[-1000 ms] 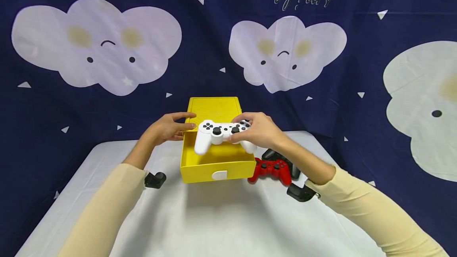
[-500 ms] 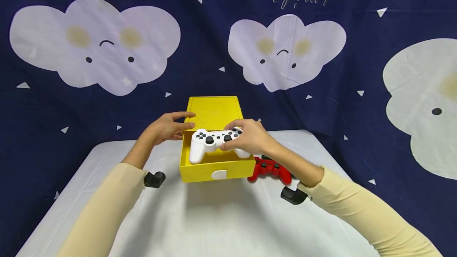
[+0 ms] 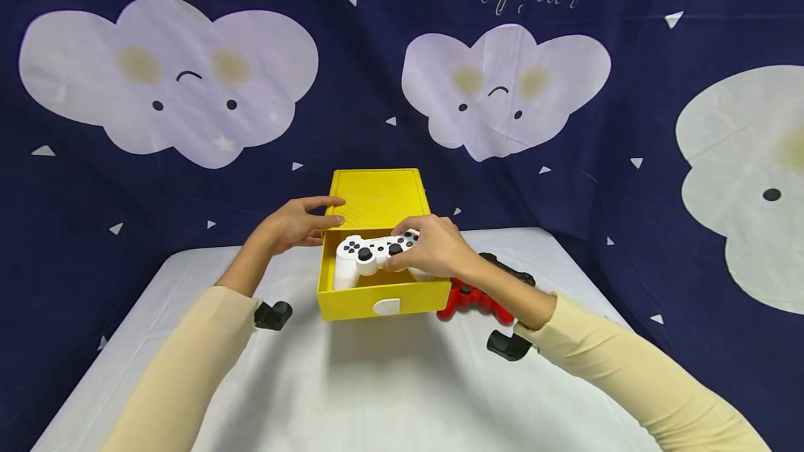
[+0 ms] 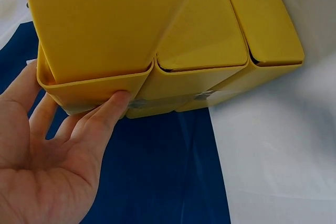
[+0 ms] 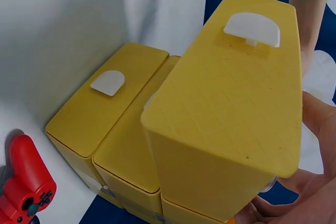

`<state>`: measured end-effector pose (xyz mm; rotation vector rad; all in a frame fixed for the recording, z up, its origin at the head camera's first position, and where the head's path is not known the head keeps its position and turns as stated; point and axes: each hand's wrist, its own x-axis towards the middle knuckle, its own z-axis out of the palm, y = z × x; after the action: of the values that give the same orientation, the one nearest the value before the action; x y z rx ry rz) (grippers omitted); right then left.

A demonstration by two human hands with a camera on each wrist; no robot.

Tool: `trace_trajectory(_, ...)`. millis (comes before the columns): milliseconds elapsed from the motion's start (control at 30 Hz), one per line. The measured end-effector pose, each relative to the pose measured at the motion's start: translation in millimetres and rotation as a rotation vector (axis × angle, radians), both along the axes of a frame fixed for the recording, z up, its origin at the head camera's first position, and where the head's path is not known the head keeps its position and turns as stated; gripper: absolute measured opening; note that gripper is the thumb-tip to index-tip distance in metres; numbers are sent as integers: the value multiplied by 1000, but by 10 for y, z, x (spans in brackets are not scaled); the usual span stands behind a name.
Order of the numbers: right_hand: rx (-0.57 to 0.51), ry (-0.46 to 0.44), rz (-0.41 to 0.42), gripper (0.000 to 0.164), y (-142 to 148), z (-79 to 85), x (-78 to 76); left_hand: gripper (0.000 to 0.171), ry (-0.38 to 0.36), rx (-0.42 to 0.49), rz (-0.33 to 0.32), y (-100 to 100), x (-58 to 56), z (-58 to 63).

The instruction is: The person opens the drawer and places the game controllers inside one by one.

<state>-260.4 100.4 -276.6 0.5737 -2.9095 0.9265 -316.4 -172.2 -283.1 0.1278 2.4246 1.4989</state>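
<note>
In the head view, a yellow drawer unit [image 3: 377, 194] stands on the table with its top drawer [image 3: 352, 305] pulled out. My right hand [image 3: 436, 246] grips the right half of a white game controller [image 3: 347, 267], which is tilted inside the drawer. The left hand [image 3: 292, 225] rests on the unit's left side and top edge with extended fingers. From the left wrist, the fingers [image 4: 113, 108] press along the unit's side. The right wrist view shows the drawer's white handle [image 5: 254, 27]; the drawer wall hides the controller there, and part of my right hand [image 5: 315, 195] appears behind it.
A red game controller [image 3: 467, 300] lies right of the drawer, with a black one [image 3: 505, 267] behind it, partly hidden by my right forearm. Two closed lower drawers [image 5: 105, 108] sit below the open one. A dark blue cloud-patterned curtain [image 3: 358, 89] hangs behind the white-covered table [image 3: 389, 389].
My right hand has lowered the white controller from above the drawer into it, moving down and slightly left. The left hand has stayed in place on the unit.
</note>
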Motion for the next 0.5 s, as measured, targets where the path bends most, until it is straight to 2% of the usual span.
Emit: trace_trajectory(500, 72, 44, 10, 55, -38, -56, -66, 63, -1, -13, 3, 4, 2, 18)
